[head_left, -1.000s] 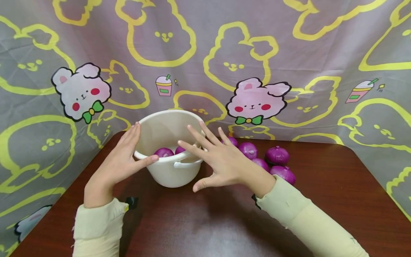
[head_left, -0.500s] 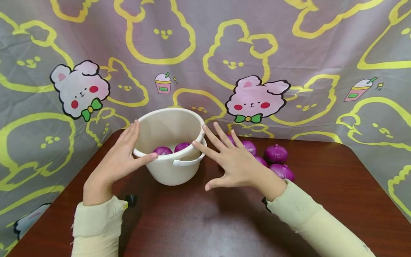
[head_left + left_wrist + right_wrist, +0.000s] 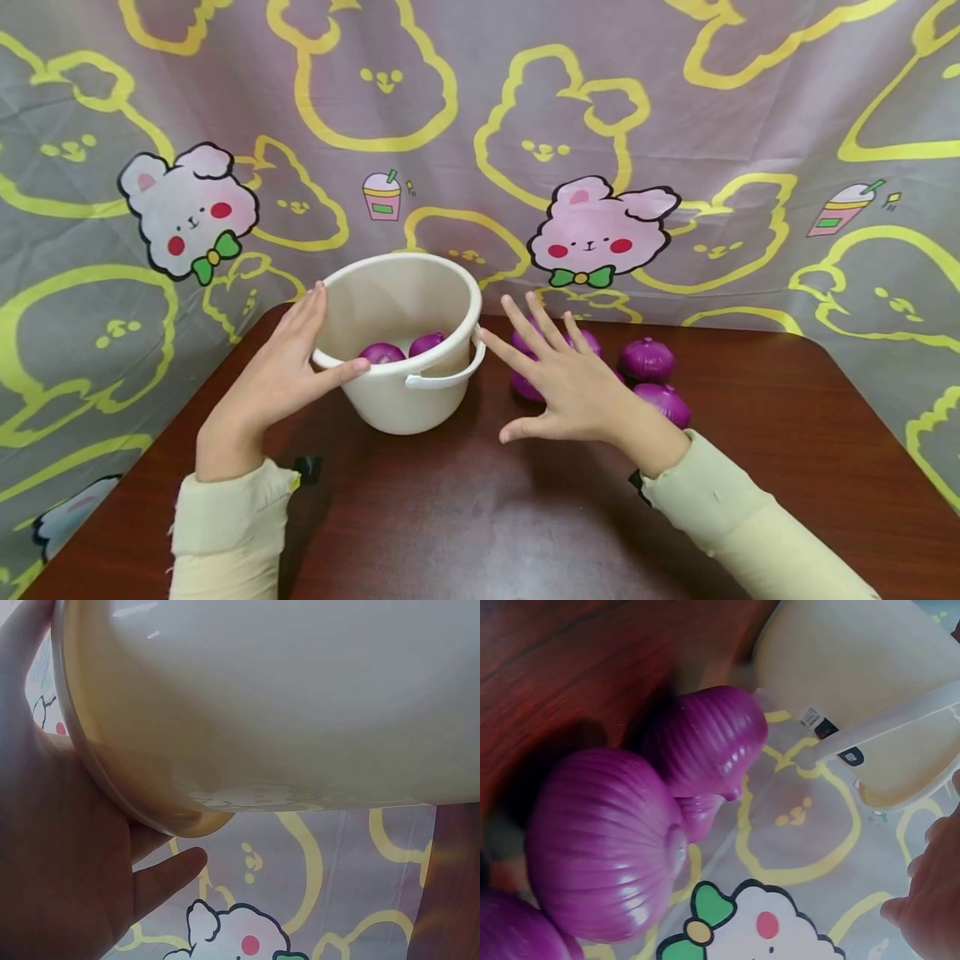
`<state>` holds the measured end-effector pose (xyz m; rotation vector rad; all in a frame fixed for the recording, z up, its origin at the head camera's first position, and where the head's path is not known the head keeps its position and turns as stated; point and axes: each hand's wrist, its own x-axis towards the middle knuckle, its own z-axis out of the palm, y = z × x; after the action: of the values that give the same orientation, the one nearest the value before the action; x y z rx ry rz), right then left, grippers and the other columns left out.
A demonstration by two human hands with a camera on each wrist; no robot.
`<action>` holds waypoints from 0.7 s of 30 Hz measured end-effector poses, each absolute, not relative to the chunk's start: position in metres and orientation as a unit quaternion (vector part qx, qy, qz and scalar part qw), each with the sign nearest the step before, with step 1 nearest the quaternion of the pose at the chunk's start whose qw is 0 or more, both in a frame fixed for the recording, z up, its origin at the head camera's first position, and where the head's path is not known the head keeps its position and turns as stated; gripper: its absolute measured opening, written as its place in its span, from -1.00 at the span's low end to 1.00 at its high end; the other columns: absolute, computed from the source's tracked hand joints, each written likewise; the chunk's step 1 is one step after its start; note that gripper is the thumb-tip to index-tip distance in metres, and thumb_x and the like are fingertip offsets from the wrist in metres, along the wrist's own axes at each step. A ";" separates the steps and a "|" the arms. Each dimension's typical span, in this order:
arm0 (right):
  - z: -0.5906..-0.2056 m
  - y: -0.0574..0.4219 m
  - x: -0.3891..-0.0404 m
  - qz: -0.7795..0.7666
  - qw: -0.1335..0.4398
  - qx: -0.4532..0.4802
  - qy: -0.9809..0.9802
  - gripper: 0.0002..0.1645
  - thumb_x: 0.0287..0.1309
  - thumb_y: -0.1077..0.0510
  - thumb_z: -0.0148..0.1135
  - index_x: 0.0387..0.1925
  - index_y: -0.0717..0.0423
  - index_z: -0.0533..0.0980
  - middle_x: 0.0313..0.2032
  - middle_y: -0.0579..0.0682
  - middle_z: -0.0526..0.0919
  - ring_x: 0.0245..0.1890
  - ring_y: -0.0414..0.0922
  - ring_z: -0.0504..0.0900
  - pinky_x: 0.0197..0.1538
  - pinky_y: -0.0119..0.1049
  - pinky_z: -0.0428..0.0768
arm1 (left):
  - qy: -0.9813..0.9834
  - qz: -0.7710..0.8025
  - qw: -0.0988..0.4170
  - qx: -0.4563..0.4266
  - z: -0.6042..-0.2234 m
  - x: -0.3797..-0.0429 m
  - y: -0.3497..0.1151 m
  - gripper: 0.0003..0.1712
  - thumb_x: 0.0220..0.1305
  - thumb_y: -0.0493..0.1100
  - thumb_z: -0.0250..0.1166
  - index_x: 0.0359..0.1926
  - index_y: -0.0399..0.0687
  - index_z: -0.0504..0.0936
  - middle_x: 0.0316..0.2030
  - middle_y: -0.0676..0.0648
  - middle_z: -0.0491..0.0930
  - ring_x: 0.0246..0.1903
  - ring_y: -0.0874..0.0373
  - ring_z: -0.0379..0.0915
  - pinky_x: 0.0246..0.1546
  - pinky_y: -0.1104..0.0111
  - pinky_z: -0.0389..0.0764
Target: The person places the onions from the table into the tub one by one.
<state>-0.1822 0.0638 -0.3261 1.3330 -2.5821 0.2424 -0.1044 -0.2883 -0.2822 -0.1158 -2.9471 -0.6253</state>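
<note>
A white bucket (image 3: pixel 405 408) stands left of the middle, its handle (image 3: pixel 446 381) hanging down at the front right. Inside it lie two purple onions (image 3: pixel 382 353). My left hand (image 3: pixel 273 367) rests against the bucket's left side, fingers extended and thumb along the front rim; the left wrist view shows this hand (image 3: pixel 64 847) right at the rim. My right hand (image 3: pixel 581 387) hovers with spread fingers, holding nothing, between the bucket and the onions on the table. It partly hides some of them; the right wrist view shows one big onion (image 3: pixel 604 844) up close.
Several purple onions (image 3: pixel 647 360) are grouped on the brown table (image 3: pixel 465 517), right of the bucket. Behind the table hangs a grey curtain (image 3: pixel 450 183) with yellow outlines and cartoon rabbits.
My right hand has drawn away from the bucket's rim toward the right, over the onions, with fingers still spread. The left hand and the bucket have stayed in place.
</note>
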 end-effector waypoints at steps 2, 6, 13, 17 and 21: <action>-0.328 0.066 -0.183 0.080 0.111 0.449 -0.883 0.33 -0.14 -0.76 0.05 0.56 -0.47 -0.24 0.59 -0.10 -0.51 0.58 0.09 -0.54 0.47 0.41 -0.08 | -0.976 -0.206 0.064 -0.041 -0.283 -0.105 -0.288 0.29 0.20 0.40 0.24 0.58 -0.09 -0.33 0.59 -0.04 -0.39 0.58 -0.16 -0.43 0.42 -0.33 -0.02; -0.331 0.074 -0.184 0.080 0.104 0.438 -0.889 0.31 -0.12 -0.74 0.05 0.56 -0.46 -0.22 0.58 -0.13 -0.53 0.57 0.06 -0.58 0.49 0.39 -0.13 | -0.976 -0.204 0.064 -0.042 -0.282 -0.105 -0.287 0.29 0.20 0.41 0.23 0.58 -0.09 -0.33 0.60 -0.04 -0.39 0.58 -0.16 -0.43 0.42 -0.33 -0.02; -0.333 0.090 -0.189 0.083 0.105 0.411 -0.902 0.30 -0.11 -0.70 0.11 0.56 -0.47 -0.21 0.58 -0.16 -0.54 0.57 0.02 -0.58 0.48 0.40 -0.15 | -0.976 -0.206 0.061 -0.033 -0.280 -0.106 -0.287 0.30 0.19 0.42 0.22 0.58 -0.05 -0.35 0.60 -0.02 -0.39 0.58 -0.17 -0.43 0.40 -0.35 -0.01; -0.336 0.099 -0.190 0.083 0.099 0.396 -0.909 0.29 -0.10 -0.69 0.11 0.56 -0.47 -0.19 0.58 -0.16 -0.54 0.58 0.05 -0.58 0.46 0.43 -0.13 | -0.976 -0.205 0.061 -0.035 -0.280 -0.106 -0.288 0.29 0.19 0.42 0.22 0.58 -0.06 -0.34 0.60 -0.03 -0.39 0.58 -0.17 -0.43 0.40 -0.35 -0.01; -0.339 0.110 -0.192 0.082 0.102 0.382 -0.915 0.29 -0.09 -0.67 0.14 0.57 -0.45 -0.18 0.58 -0.14 -0.52 0.58 0.07 -0.55 0.45 0.44 -0.11 | -0.976 -0.206 0.063 -0.037 -0.282 -0.105 -0.288 0.29 0.19 0.41 0.23 0.58 -0.08 -0.33 0.60 -0.04 -0.39 0.58 -0.17 -0.42 0.40 -0.35 -0.01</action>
<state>-0.1916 0.1096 -0.3393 1.1280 -2.7018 0.2416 -0.1053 -0.2881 -0.2818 -0.1117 -2.9486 -0.6230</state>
